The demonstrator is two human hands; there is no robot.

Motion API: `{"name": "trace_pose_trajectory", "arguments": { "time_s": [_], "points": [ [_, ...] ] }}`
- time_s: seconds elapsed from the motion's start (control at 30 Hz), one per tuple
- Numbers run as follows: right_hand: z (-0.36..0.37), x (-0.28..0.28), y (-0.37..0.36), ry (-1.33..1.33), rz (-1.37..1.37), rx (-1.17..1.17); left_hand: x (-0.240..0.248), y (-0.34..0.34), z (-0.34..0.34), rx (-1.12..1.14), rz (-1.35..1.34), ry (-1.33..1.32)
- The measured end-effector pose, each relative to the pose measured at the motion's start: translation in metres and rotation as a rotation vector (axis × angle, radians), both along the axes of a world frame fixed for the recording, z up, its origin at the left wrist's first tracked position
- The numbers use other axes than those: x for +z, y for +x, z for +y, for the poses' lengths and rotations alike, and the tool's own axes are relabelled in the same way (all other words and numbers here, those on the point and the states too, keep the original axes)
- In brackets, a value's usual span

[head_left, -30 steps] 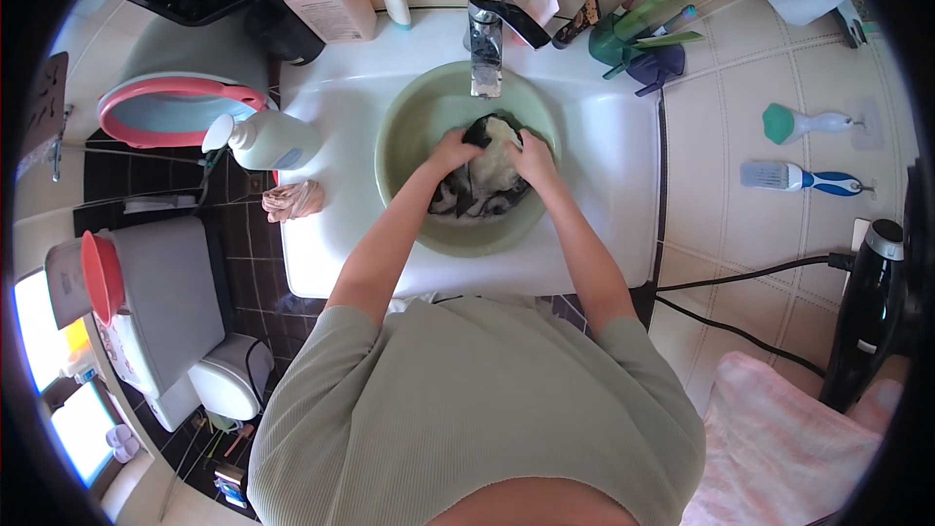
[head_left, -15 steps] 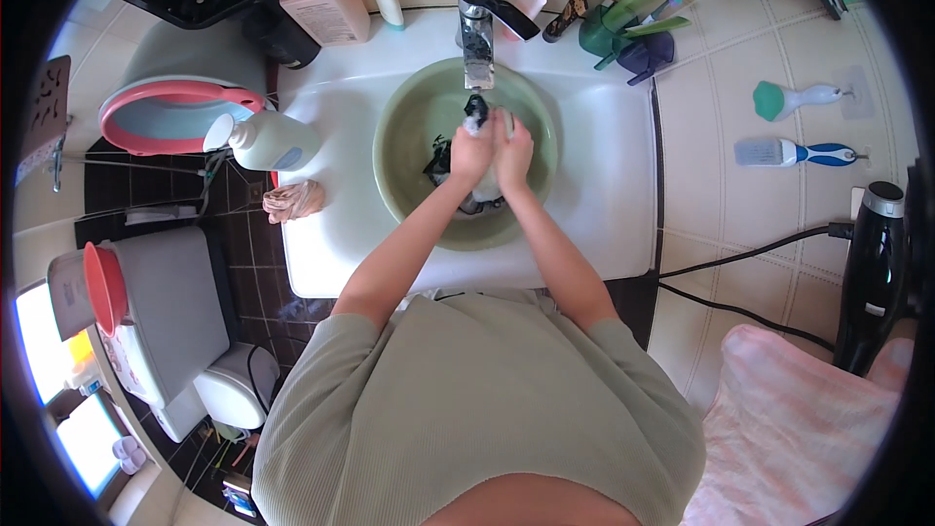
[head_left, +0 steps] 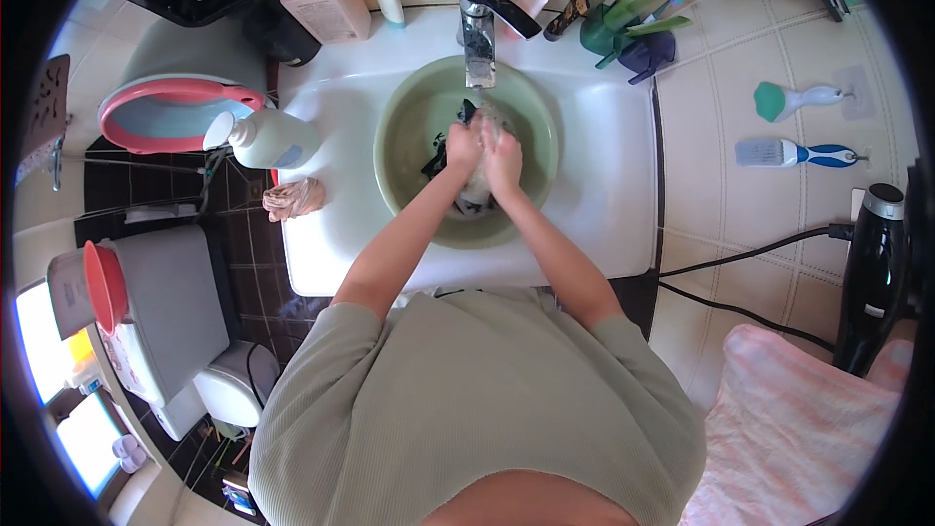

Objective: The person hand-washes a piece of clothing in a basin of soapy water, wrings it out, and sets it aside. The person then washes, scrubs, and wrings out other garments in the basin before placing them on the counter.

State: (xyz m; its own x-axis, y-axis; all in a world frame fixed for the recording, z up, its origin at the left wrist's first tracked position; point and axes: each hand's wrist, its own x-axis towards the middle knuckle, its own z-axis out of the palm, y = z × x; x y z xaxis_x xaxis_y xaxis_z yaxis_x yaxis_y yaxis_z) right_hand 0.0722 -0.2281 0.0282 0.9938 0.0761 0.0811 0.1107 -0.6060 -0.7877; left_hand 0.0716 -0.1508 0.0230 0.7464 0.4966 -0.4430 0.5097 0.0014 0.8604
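A wet black and white cloth (head_left: 474, 197) lies partly in the water of a pale green basin (head_left: 390, 170); what kind of cloth it is I cannot make out. My left hand (head_left: 465, 148) grips a bunch of it, with a dark end poking out above the fingers. Close beside it, my right hand (head_left: 502, 158) presses against the same cloth, fingers bent and slightly blurred. Both hands are over the middle of the basin, just below the spout of the chrome faucet (head_left: 479, 39). Part of the cloth is hidden beneath the hands.
The basin stands in a white sink (head_left: 604, 175). At its left edge are a white pump bottle (head_left: 278, 141) and a crumpled beige cloth (head_left: 294, 199). Green and purple cups (head_left: 609, 31) stand at the back right. Brushes (head_left: 794, 153) and a black hair dryer (head_left: 874, 278) hang on the right wall.
My right hand has shifted slightly down and left, and its fingers have moved over the cloth. My left hand has moved slightly left and down. More pale cloth shows between the hands.
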Motion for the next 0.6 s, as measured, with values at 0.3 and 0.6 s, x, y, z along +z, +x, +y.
{"name": "trace_pose_trajectory", "arguments": {
  "time_s": [0.3, 0.6],
  "points": [
    [-0.04, 0.007, 0.038, 0.171, 0.087, 0.044, -0.002, 0.012, 0.034, -0.011, -0.09, -0.102],
    [-0.067, -0.003, 0.022, -0.629, -0.228, 0.452, 0.013, -0.007, 0.037, -0.797, -0.138, 1.203]
  ]
}}
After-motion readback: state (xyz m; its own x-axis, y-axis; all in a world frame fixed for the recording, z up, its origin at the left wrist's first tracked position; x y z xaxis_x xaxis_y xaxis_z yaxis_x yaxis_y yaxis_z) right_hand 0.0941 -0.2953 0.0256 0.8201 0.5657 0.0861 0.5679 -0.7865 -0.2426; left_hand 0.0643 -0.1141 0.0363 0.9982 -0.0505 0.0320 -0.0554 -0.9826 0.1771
